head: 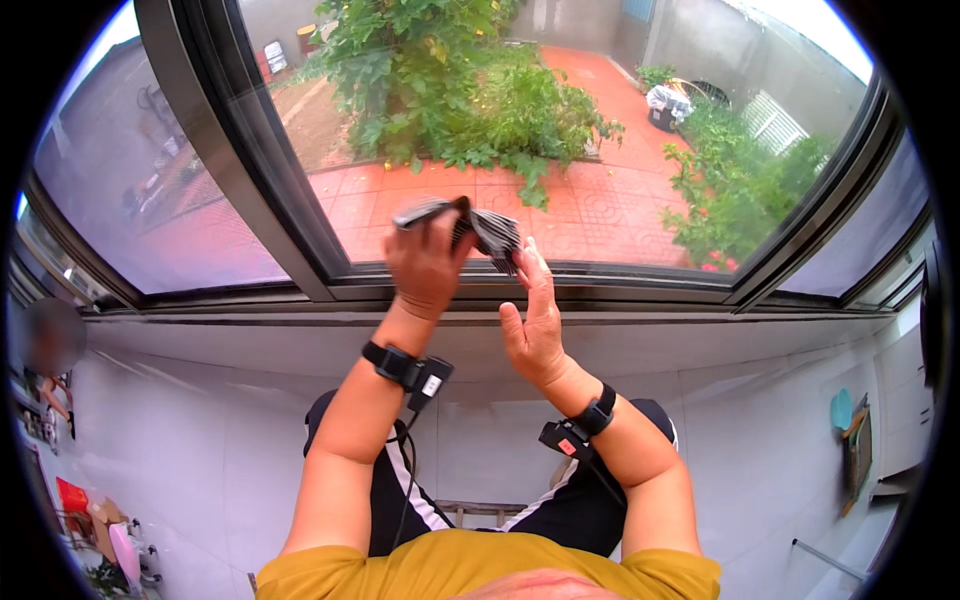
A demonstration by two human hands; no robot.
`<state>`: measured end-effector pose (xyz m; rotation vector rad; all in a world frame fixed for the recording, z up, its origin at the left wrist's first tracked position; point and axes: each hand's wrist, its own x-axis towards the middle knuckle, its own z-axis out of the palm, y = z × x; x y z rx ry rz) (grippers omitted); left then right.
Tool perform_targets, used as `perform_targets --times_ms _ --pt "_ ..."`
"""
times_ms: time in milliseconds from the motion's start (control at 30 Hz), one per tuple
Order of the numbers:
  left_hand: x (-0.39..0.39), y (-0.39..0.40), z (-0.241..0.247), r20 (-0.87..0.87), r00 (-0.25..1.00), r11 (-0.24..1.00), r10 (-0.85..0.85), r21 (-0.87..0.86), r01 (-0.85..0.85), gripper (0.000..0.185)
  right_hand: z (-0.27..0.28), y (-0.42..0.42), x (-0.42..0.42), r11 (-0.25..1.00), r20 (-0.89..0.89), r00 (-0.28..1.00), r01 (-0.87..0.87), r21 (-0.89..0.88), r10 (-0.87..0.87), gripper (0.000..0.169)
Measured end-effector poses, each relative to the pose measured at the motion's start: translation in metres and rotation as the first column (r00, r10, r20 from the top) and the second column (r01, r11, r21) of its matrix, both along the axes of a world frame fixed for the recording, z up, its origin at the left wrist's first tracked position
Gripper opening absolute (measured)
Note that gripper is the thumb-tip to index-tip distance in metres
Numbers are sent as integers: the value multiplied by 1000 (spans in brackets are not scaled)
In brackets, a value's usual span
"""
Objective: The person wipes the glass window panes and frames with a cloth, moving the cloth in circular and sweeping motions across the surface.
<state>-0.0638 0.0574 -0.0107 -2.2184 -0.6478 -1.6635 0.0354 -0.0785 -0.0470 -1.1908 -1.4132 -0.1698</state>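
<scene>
My left hand [424, 262] is raised in front of the window pane [600, 202], its fingers bent around a dark-and-white striped cloth [491, 234]. The cloth is bunched and spreads to the right of that hand; motion blurs its left part. My right hand [536, 322] is upright with its fingers extended, the fingertips at the cloth's right edge. Whether they touch it cannot be told. Both hands are above the lower rail of the dark window frame [570, 289]. Each wrist wears a black strap with a small box and a cable.
Thick window posts [217, 150] stand at left and right. Through the glass show green plants [420, 90] and red paving [592, 180]. Another person [52, 337], blurred, is at the far left. Pale floor tiles [187, 435] lie below. A teal basin [841, 409] is at the right.
</scene>
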Motion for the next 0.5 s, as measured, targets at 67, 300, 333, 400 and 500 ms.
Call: perform_targets --times_ms 67,300,333,400,500 --pt "-21 18 14 83 995 998 60 -12 -59 32 6 -8 4 997 -88 996 -24 -78 17 58" --pt "-66 67 25 353 925 987 139 30 -160 43 -15 -11 5 921 6 1000 15 -389 -13 31" --pt "-55 56 24 336 936 993 107 13 -118 47 -24 -13 6 905 149 989 43 -423 23 29" --pt "-36 32 21 245 970 998 -9 -57 24 52 -46 -13 8 808 325 933 69 -585 155 26" --pt "0 3 -3 -99 995 999 -33 1 34 52 -52 -20 4 499 313 888 114 -859 336 28"
